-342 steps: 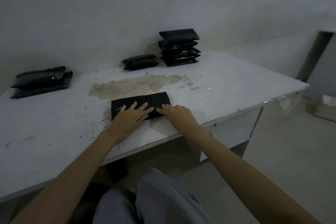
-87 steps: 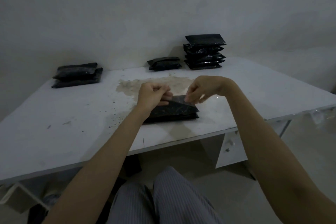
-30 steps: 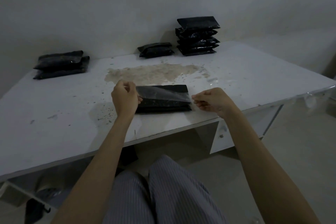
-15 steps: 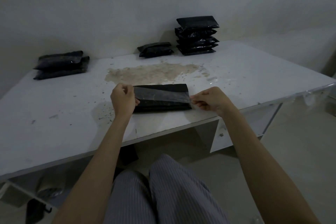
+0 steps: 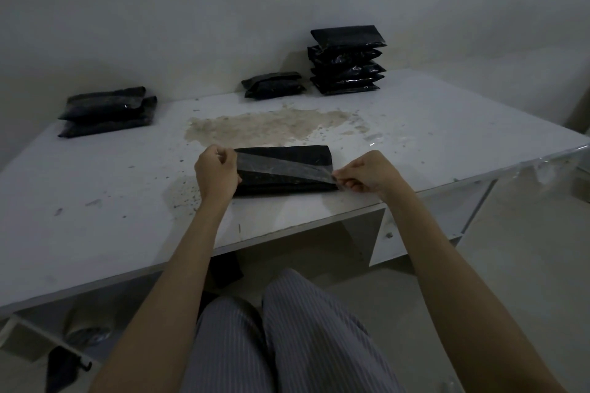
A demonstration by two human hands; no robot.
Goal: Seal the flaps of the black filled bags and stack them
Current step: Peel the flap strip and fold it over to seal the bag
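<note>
A clear flap (image 5: 281, 167) is pinched at either end by the left hand (image 5: 216, 175) and right hand (image 5: 367, 175) over a black filled bag (image 5: 287, 183) laid near the table (image 5: 95, 201) edge; a stack of sealed bags (image 5: 347, 60) is seen behind.

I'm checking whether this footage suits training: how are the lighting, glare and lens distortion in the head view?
Head view: dim, flat light, so the black filled bags stacked at the rear lose detail; faint glare on the clear tape strip stretched between the left hand and right hand; wide-angle bending at the white table's right edge; no evident motion blur.
</note>
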